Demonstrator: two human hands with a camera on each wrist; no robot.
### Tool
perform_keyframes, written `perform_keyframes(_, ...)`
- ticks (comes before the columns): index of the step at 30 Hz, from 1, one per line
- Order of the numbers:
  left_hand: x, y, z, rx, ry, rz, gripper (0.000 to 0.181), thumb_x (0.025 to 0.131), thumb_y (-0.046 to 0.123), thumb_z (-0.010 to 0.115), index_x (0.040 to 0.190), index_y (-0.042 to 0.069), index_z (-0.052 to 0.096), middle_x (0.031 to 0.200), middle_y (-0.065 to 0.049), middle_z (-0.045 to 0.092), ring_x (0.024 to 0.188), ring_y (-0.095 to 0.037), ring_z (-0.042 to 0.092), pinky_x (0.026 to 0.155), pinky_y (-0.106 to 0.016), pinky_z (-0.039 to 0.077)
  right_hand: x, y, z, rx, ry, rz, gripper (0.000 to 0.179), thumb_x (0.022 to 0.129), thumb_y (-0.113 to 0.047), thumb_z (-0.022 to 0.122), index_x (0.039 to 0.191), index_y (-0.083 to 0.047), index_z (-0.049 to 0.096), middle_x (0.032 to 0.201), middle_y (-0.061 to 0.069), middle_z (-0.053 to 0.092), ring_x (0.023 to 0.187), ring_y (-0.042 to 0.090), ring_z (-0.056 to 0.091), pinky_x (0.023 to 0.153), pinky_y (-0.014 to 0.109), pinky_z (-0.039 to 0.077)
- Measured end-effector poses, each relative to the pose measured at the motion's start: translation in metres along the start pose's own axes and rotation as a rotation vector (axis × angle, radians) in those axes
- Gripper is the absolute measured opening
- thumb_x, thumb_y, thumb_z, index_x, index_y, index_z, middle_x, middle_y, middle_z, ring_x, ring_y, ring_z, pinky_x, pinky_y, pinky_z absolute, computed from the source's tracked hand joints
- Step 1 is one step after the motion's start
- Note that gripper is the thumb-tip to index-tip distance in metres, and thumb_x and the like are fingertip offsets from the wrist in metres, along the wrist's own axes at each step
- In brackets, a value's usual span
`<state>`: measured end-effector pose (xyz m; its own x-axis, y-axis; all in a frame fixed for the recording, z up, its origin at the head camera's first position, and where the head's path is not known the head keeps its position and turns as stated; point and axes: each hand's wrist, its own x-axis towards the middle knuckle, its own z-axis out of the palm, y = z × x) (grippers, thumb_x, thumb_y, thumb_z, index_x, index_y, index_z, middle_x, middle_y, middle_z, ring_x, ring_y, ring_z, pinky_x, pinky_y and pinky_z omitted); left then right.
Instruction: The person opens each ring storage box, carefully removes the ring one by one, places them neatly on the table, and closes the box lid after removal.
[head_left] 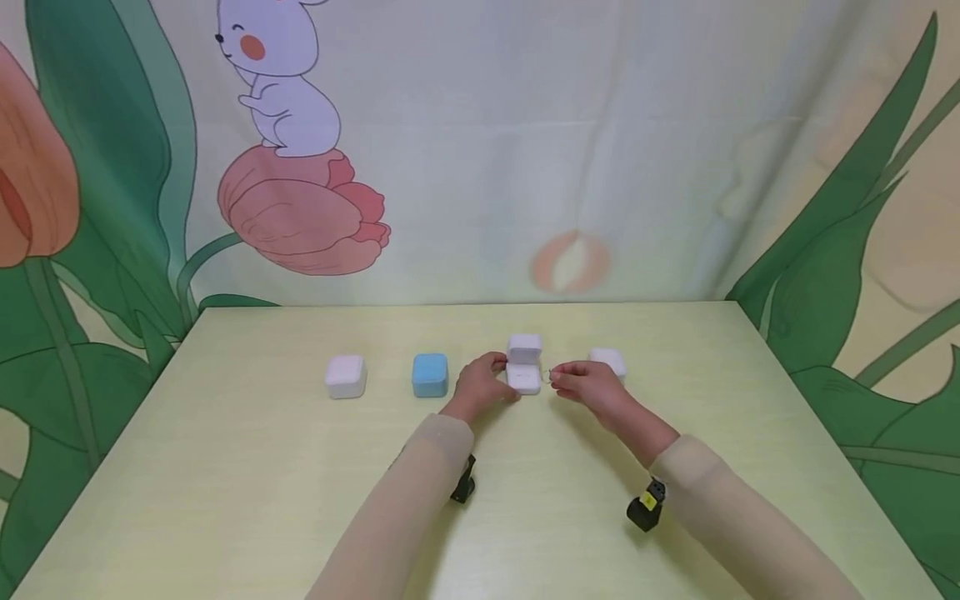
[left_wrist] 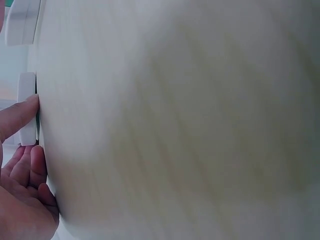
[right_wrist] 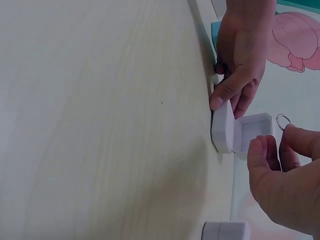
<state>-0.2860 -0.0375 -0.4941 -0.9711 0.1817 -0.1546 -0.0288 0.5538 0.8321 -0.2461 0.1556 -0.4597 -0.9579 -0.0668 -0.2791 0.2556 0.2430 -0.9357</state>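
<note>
A white ring box (head_left: 524, 381) stands on the table with its lid raised. My left hand (head_left: 480, 385) grips it from the left side, thumb at the front and fingers toward the back. In the left wrist view the thumb (left_wrist: 22, 117) lies against the box's base. Just right of the box, my right hand (head_left: 596, 387) pinches a thin silver-coloured ring (right_wrist: 283, 115) between thumb and fingertips. The right wrist view has the ring clear of the box, close by the raised lid (right_wrist: 254, 131).
On the table (head_left: 262, 483), a closed blue box (head_left: 430, 376) sits left of my left hand, with a closed white box (head_left: 346, 377) farther left. Another white box (head_left: 609, 362) is partly hidden behind my right hand. A printed curtain (head_left: 480, 167) hangs beyond the table.
</note>
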Motion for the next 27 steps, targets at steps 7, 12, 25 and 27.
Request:
perform_keyframes(7, 0.002, -0.001, 0.001, -0.002, -0.002, -0.007, 0.065, 0.079, 0.006, 0.084, 0.138, 0.002, 0.058, 0.143, -0.014, 0.065, 0.141, -0.034, 0.053, 0.122, -0.048, 0.038, -0.010, 0.003, 0.003, 0.025, -0.016, 0.011, 0.035, 0.104, -0.010, 0.057, 0.128, 0.015, 0.058, 0.125, 0.026, 0.066, 0.113, 0.028, 0.068, 0.103, 0.032, 0.057)
perform_keyframes(12, 0.001, 0.000, 0.000, 0.001, -0.005, -0.015, 0.065, 0.079, 0.007, 0.084, 0.139, 0.003, 0.058, 0.144, -0.013, 0.064, 0.141, -0.033, 0.052, 0.123, -0.047, 0.038, -0.014, 0.013, 0.006, 0.040, -0.039, 0.008, 0.033, 0.103, -0.010, 0.058, 0.126, 0.015, 0.059, 0.109, 0.014, 0.071, 0.095, 0.013, 0.068, 0.097, 0.028, 0.060)
perform_keyframes(25, 0.000, 0.000, 0.000, 0.023, -0.001, -0.009, 0.066, 0.079, 0.009, 0.084, 0.139, 0.003, 0.058, 0.144, -0.013, 0.064, 0.140, -0.034, 0.053, 0.122, -0.048, 0.038, -0.020, 0.028, 0.016, 0.067, -0.041, 0.019, 0.029, 0.102, -0.005, 0.058, 0.121, 0.016, 0.061, 0.096, 0.004, 0.073, 0.084, 0.005, 0.068, 0.085, 0.023, 0.061)
perform_keyframes(27, -0.001, 0.000, 0.000, 0.024, 0.000, -0.003, 0.066, 0.079, 0.010, 0.084, 0.139, 0.002, 0.058, 0.143, -0.014, 0.065, 0.140, -0.034, 0.053, 0.122, -0.048, 0.039, -0.021, 0.030, 0.018, 0.057, -0.046, 0.019, 0.029, 0.102, -0.004, 0.059, 0.120, 0.017, 0.062, 0.093, 0.001, 0.074, 0.081, 0.004, 0.068, 0.080, 0.020, 0.061)
